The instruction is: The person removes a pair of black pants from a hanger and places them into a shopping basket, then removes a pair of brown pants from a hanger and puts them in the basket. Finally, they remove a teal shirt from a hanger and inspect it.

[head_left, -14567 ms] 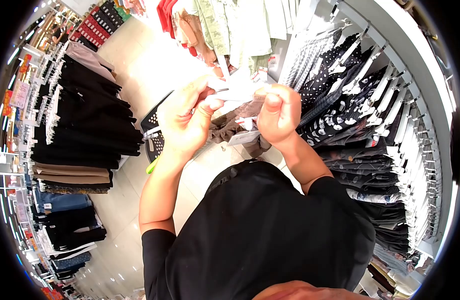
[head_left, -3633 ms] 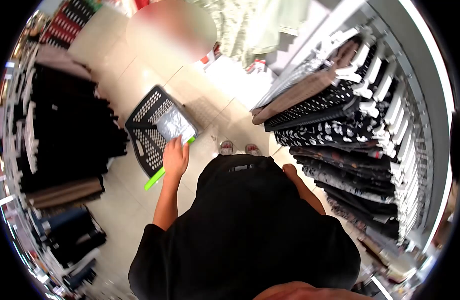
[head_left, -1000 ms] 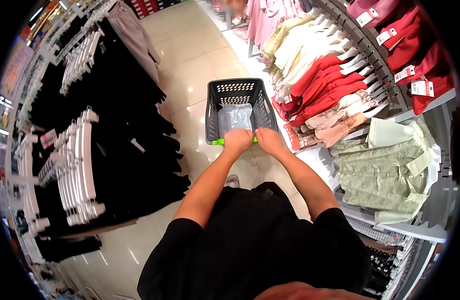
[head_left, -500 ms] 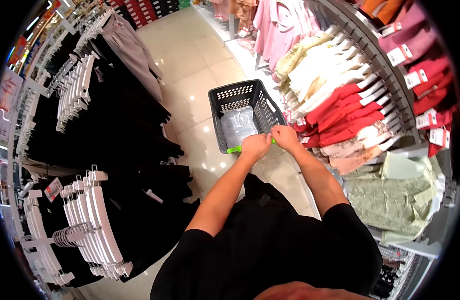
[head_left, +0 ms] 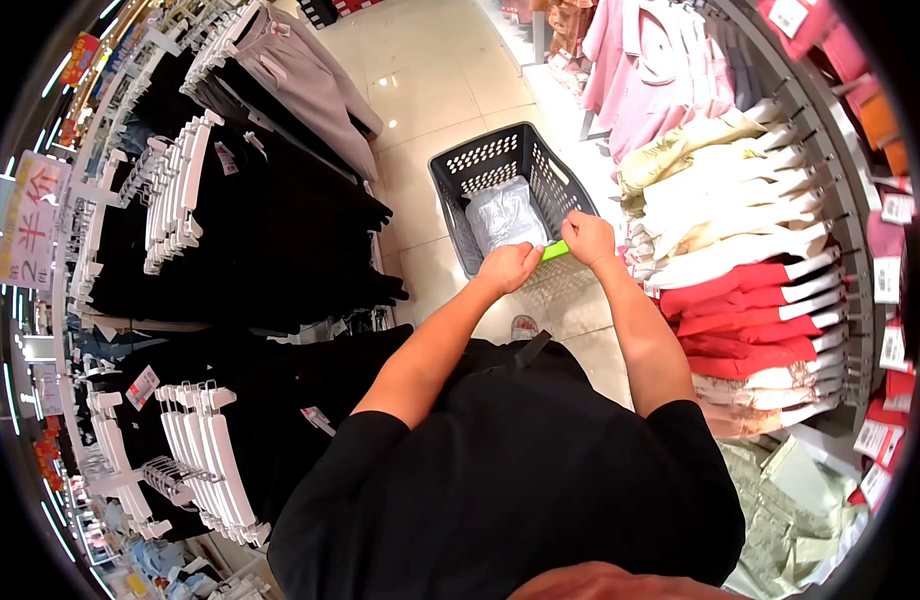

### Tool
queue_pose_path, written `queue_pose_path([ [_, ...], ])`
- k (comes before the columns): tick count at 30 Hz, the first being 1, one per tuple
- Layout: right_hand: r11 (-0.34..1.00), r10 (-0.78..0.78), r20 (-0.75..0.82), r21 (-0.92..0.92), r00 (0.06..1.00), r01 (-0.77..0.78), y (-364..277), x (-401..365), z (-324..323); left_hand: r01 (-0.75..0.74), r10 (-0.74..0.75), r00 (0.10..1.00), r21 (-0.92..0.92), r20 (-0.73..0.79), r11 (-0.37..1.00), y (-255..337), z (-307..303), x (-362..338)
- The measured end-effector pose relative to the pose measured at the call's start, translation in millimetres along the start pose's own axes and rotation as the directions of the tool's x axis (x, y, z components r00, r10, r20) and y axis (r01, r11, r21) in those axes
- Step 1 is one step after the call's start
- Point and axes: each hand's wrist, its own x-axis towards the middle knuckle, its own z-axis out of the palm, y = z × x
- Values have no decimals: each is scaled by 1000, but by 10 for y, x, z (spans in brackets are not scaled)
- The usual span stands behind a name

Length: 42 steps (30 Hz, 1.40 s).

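Both of my hands grip the green handle point(head_left: 555, 251) of a black shopping basket point(head_left: 480, 150) in front of me. My left hand point(head_left: 511, 268) is closed round its left end. My right hand point(head_left: 589, 238) is closed round the right end, close to the basket's corner. Inside the basket lies a clear plastic-wrapped package point(head_left: 506, 213), pale grey in colour; what is in it I cannot make out. The basket's side walls have rows of holes.
Racks of black garments point(head_left: 240, 220) on white hangers and grey trousers point(head_left: 305, 80) line the left. On the right hang pink tops point(head_left: 650, 60), cream tops point(head_left: 720, 200) and red tops point(head_left: 740, 320). A tiled floor point(head_left: 420, 90) runs between them.
The basket and my hands sit slightly further right in view. The racks on both sides have shifted as I move along the aisle. One shoe now shows beneath me. My grip stays the same.
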Motion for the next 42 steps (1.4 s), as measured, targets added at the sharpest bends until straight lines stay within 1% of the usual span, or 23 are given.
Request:
queue_pose_path([
  [2,1000,-17,25,2,1000,16,-28,217,46,5,-5,999,-5,-46,1000,-85,-87,140],
  [4,1000,-2,69,-6,998,3,-53,400,105,21,-20,999,26,-36,999,-234,-137,299],
  [5,1000,-31,68,5,997,31,-63,518,150,5,-2,996,28,-92,1000,-305,-168,349],
  [6,1000,-22,67,9,998,22,-70,600,194,20,-18,994,17,-106,1000,-340,-245,409],
  [8,999,-22,81,25,996,20,-67,811,317,54,-53,991,8,-123,998,-428,-372,545],
  [11,1000,3,99,21,995,-5,-148,1111,382,66,-65,993,1,-102,998,-608,-536,790],
  [14,1000,0,96,18,995,-2,-145,1431,504,44,-42,982,8,-182,999,-780,-630,1044],
  [17,1000,12,141,-21,990,-9,-101,1738,644,53,-54,987,-8,-148,999,-889,-782,1264],
  [19,1000,-30,126,-1,992,31,-79,1893,728,12,-16,990,-28,-143,1000,-1065,-734,1409],
  [20,996,-11,181,-81,983,26,-37,1985,800,15,-18,994,-28,-109,1000,-1108,-761,1472],
  [21,995,-10,196,-91,981,29,-37,2044,845,20,-22,997,-25,-80,999,-1153,-803,1539],
  [23,992,-24,230,-114,973,52,-8,2132,965,-19,15,998,-61,-61,998,-1284,-819,1623],
  [25,991,-20,262,-124,965,54,-44,2234,1092,41,-41,999,-20,19,999,-1417,-897,1696],
  [26,996,-31,266,-76,963,53,-85,2302,1136,31,-31,999,-10,40,999,-1520,-956,1748],
  [29,998,16,246,-61,969,-1,-222,2539,1384,-20,19,998,11,58,1000,-1852,-1165,1965],
  [30,997,9,232,-72,973,8,-283,2639,1450,-23,22,997,7,68,1000,-1949,-1248,2026],
  [32,997,15,237,-71,971,2,-375,2858,1562,-82,82,996,11,19,997,-2163,-1440,2198],
  [35,998,42,234,-59,971,-28,-508,3238,1667,-85,83,996,35,44,996,-2433,-1652,2512],
  [37,999,45,197,-23,979,-41,-576,3512,1728,-106,104,994,34,41,994,-2596,-1780,2726],
  [39,998,60,194,-17,979,-58,-636,3780,1772,-118,118,993,75,3,990,-2754,-1894,2934],
  [40,999,52,215,-12,975,-51,-681,3931,1766,-141,143,990,79,-20,987,-2816,-1970,3045],
  [41,999,40,242,-5,970,-40,-711,4070,1755,-136,137,990,81,-13,987,-2876,-2038,3150],
  [42,999,38,304,3,952,-41,-741,4231,1737,-123,122,992,83,20,989,-2934,-2124,3271],
])
